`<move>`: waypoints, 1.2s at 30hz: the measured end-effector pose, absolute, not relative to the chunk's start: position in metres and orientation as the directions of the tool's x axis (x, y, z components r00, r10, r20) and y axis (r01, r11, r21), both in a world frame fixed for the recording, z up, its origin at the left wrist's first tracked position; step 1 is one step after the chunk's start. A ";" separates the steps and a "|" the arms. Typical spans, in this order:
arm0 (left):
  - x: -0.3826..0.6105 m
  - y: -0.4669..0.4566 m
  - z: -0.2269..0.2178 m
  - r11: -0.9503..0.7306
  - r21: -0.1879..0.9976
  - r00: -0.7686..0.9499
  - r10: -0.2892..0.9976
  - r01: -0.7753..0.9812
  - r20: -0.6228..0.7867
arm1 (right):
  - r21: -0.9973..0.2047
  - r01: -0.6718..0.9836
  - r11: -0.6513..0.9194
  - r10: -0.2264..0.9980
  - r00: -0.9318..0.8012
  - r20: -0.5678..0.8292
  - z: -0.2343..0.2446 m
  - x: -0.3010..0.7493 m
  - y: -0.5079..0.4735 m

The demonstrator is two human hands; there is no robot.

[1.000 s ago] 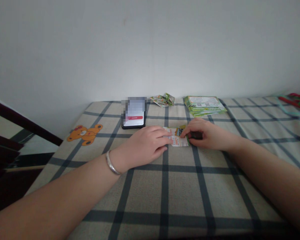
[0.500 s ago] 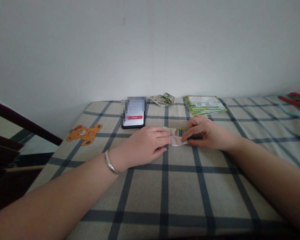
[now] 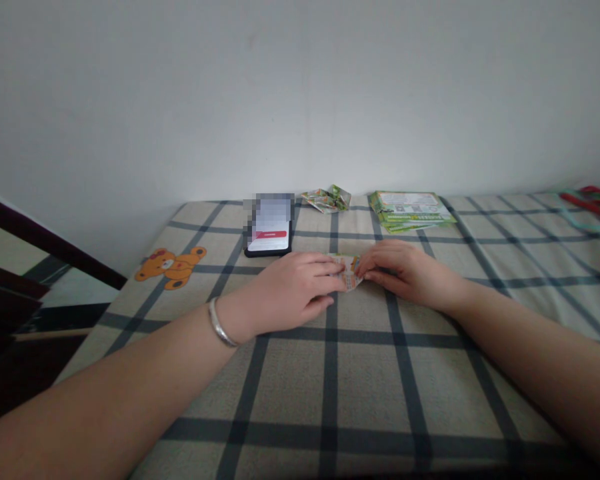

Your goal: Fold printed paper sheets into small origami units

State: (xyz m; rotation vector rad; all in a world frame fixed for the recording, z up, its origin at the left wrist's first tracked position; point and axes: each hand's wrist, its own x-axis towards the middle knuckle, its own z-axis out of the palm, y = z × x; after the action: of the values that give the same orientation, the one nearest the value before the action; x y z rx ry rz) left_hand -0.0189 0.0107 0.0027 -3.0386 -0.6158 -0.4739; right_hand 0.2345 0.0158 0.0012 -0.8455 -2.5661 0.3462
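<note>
A small printed paper, white with orange and green print, lies on the checked tablecloth between my hands. My left hand rests flat over its left part, fingers stretched out and pressing it down. At the paper's right side my right hand has its fingers bent and closed on the edge, which looks folded over. Those fingers hide much of the right part of the paper.
Behind my left hand lies a phone, partly blurred. Folded paper pieces and a stack of green printed sheets sit by the wall. Red and green items are far right; a teddy bear picture is left.
My right hand has shifted slightly left and brought the paper's right edge over, so less of the print shows. My left hand has stayed flat in place.
</note>
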 end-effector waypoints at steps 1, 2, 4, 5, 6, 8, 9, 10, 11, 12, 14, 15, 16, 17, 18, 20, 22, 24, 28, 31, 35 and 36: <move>-0.019 0.011 0.003 -0.923 0.059 0.879 0.380 0.379 0.288 | -0.350 0.516 0.782 0.616 -0.726 0.305 0.001 0.234 0.016; -0.019 0.011 0.003 -0.924 0.064 0.880 0.379 0.377 0.286 | -0.346 0.523 0.779 0.620 -0.722 0.306 0.000 0.234 0.016; -0.019 0.012 0.003 -0.927 0.068 0.883 0.373 0.369 0.286 | -0.338 0.535 0.774 0.628 -0.714 0.309 -0.002 0.234 0.017; -0.018 0.012 0.003 -0.929 0.068 0.885 0.369 0.365 0.286 | -0.335 0.545 0.768 0.637 -0.704 0.315 -0.003 0.234 0.017; -0.018 0.012 0.003 -0.930 0.063 0.886 0.364 0.362 0.286 | -0.335 0.558 0.759 0.649 -0.689 0.322 -0.004 0.234 0.017; -0.018 0.012 0.003 -0.932 0.050 0.890 0.359 0.360 0.279 | -0.337 0.592 0.732 0.681 -0.649 0.341 -0.006 0.232 0.018; -0.018 0.011 0.003 -0.931 0.045 0.892 0.359 0.361 0.274 | -0.339 0.609 0.717 0.697 -0.627 0.348 -0.007 0.232 0.018; -0.017 0.011 0.003 -0.930 0.044 0.892 0.363 0.365 0.270 | -0.341 0.624 0.703 0.711 -0.607 0.354 -0.008 0.231 0.018; -0.017 0.011 0.003 -0.928 0.045 0.889 0.369 0.371 0.270 | -0.345 0.634 0.692 0.721 -0.593 0.357 -0.009 0.230 0.018; -0.017 0.011 0.003 -0.925 0.049 0.887 0.375 0.376 0.271 | -0.352 0.638 0.684 0.729 -0.582 0.361 -0.010 0.229 0.018; -0.018 0.011 0.003 -0.923 0.057 0.884 0.381 0.380 0.272 | -0.377 0.640 0.669 0.742 -0.558 0.371 -0.011 0.228 0.018; -0.018 0.011 0.002 -0.924 0.061 0.884 0.380 0.379 0.273 | -0.391 0.640 0.662 0.749 -0.546 0.374 -0.012 0.228 0.018; -0.018 0.011 0.002 -0.924 0.067 0.884 0.380 0.377 0.273 | -0.402 0.641 0.653 0.757 -0.535 0.376 -0.012 0.227 0.018; -0.019 0.011 0.002 -0.923 0.076 0.883 0.384 0.378 0.269 | -0.411 0.644 0.645 0.764 -0.526 0.375 -0.012 0.227 0.018; -0.019 0.012 0.002 -0.920 0.087 0.881 0.392 0.383 0.264 | -0.418 0.647 0.638 0.770 -0.519 0.372 -0.012 0.226 0.018; -0.020 0.013 0.002 -0.911 0.112 0.875 0.412 0.396 0.255 | -0.446 0.640 0.625 0.780 -0.511 0.360 -0.013 0.225 0.018; -0.020 0.013 0.002 -0.906 0.133 0.872 0.423 0.402 0.246 | -0.491 0.624 0.608 0.794 -0.500 0.347 -0.013 0.224 0.019; -0.020 0.013 0.003 -0.908 0.144 0.874 0.418 0.394 0.247 | -0.531 0.612 0.586 0.809 -0.484 0.334 -0.013 0.223 0.021; -0.019 0.012 0.004 -0.912 0.152 0.870 0.410 0.382 0.272 | -0.555 0.598 0.579 0.812 -0.485 0.325 -0.013 0.223 0.024; -0.018 0.011 0.004 -0.911 0.156 0.867 0.411 0.381 0.282 | -0.568 0.585 0.579 0.809 -0.497 0.313 -0.013 0.222 0.025; -0.018 0.010 0.004 -0.891 0.148 0.844 0.453 0.428 0.286 | -0.574 0.619 0.536 0.840 -0.461 0.287 -0.011 0.220 0.023; -0.018 0.010 0.003 -0.889 0.148 0.841 0.458 0.434 0.288 | -0.574 0.629 0.525 0.847 -0.450 0.281 -0.010 0.219 0.022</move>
State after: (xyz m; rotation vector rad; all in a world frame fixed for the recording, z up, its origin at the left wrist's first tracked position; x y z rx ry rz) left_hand -0.0185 0.0102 0.0033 -3.0874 -0.7492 -0.5138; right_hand 0.2193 0.0218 -0.0104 -1.1973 -2.2250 0.5308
